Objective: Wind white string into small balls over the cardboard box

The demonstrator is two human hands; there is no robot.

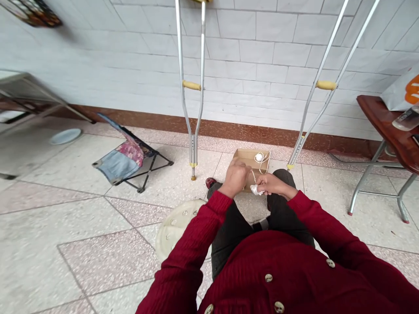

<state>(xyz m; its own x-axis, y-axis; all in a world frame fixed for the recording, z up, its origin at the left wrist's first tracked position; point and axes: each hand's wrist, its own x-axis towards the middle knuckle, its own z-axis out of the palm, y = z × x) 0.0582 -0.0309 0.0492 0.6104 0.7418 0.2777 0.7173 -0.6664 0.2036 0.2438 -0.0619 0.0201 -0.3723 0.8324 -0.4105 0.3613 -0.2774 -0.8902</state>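
My right hand pinches a small crumpled white bundle between thumb and fingers. From the bundle a thin pale strand rises toward my left hand, which is closed at its upper end. Whether the strand is cord or something stiffer is too small to tell. Both hands are above an open cardboard box on the floor between my feet. Inside the box lies a round white ball, and pale cord loops beside it over the box's right side.
Two metal crutches lean on the tiled wall. A folding stool stands left, a round pale stool beside my left leg. On the right is a brown table bearing a bag and a clear container.
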